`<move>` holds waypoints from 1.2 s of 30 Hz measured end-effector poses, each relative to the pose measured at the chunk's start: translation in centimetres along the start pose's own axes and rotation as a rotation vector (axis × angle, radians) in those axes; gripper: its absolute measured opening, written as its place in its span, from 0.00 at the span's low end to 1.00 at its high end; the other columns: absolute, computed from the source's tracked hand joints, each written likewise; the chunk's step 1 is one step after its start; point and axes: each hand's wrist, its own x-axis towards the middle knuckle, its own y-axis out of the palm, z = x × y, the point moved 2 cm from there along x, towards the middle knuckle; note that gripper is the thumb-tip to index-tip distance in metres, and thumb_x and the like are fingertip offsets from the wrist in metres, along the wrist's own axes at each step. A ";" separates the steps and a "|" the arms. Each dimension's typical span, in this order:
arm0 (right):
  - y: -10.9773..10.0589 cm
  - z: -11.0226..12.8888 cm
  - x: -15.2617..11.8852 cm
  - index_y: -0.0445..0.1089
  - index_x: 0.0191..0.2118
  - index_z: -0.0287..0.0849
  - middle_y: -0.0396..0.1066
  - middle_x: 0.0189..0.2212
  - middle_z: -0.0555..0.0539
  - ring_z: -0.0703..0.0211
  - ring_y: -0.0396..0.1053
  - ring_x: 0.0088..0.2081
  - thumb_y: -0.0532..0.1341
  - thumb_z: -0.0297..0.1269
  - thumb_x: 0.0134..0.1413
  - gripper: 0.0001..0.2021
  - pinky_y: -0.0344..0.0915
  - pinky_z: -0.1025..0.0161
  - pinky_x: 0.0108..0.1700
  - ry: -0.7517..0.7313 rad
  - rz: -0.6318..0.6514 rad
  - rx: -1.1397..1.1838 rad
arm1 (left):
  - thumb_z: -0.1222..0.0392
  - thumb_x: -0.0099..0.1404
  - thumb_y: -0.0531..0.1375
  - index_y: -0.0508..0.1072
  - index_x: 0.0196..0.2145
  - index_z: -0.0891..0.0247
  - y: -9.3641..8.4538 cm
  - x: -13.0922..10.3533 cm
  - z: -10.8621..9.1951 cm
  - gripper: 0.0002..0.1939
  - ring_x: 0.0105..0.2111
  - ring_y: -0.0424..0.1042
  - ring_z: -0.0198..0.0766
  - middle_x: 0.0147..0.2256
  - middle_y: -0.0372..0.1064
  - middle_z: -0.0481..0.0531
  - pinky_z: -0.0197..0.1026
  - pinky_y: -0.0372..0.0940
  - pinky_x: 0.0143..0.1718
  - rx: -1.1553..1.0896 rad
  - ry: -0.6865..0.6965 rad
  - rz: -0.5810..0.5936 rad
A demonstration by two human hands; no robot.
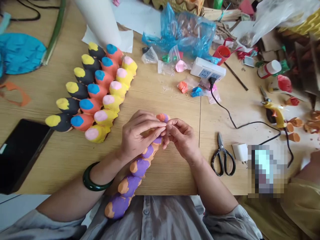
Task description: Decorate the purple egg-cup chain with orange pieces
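Observation:
A strip of egg-carton cups (pixel 140 167), covered in purple with orange tips, slants from the table's front edge up under my hands. Over its far part, my left hand (pixel 141 133) has thumb and fingers pinched together. My right hand (pixel 182 138) meets it fingertip to fingertip, also closed in a pinch. Whatever lies between the fingertips is too small or hidden to make out. Left of my hands stand three joined rows of cups: black with yellow tips (pixel 78 91), orange-red with blue tips (pixel 96 94), and yellow with pink tips (pixel 112 101).
Black-handled scissors (pixel 222 158) and a white charger (pixel 240 151) lie to the right. A power strip (pixel 208 69) trails a black cord towards a yellow glue gun (pixel 275 113). Small clay bags and a blue plastic bag (pixel 185 31) lie behind. A black box (pixel 23 153) sits left.

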 end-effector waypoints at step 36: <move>-1.2 0.0 0.7 0.76 0.32 0.42 0.69 0.22 0.53 0.69 0.58 0.20 0.72 0.51 0.53 0.16 0.55 0.67 0.21 -0.188 -0.317 -0.356 | 0.52 0.68 0.64 0.75 0.60 0.55 0.6 -0.5 3.0 0.24 0.60 0.72 0.51 0.59 0.74 0.56 0.55 0.65 0.65 -0.051 -0.378 0.184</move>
